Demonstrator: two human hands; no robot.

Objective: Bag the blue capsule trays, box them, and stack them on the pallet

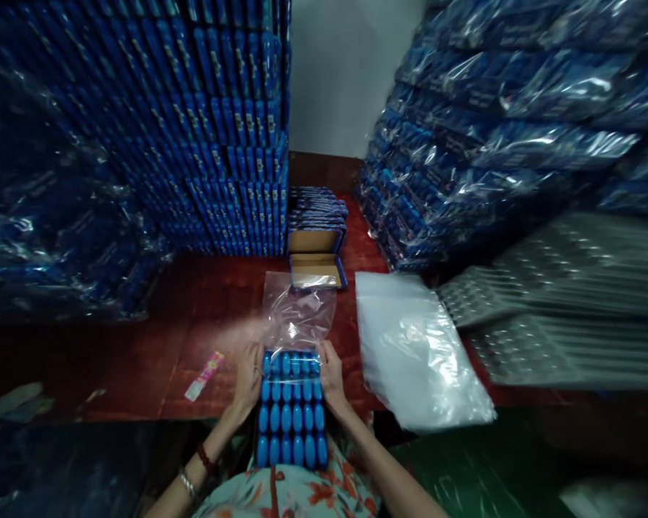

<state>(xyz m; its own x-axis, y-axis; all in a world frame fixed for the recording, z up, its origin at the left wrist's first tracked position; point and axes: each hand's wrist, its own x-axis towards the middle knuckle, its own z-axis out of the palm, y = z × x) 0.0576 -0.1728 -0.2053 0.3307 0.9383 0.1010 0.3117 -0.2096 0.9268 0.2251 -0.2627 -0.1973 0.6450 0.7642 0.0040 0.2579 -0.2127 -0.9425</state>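
Red bench | pale wall, 12 o'clock | blue stacks, 11 o'clock | wrapped bundles, 1 o'clock | left hand, right hand: both pinching clear bag

two hands, twenty-four blue pieces, one clear bag, one pink strip and two bracelets are in view.

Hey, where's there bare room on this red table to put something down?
The widest bare patch of the red table lies between the pink strip and the tall blue stacks, left of the clear bag. A narrow gap runs between that bag and the pale plastic sheets. The right is crowded with grey trays and wrapped blue stacks.
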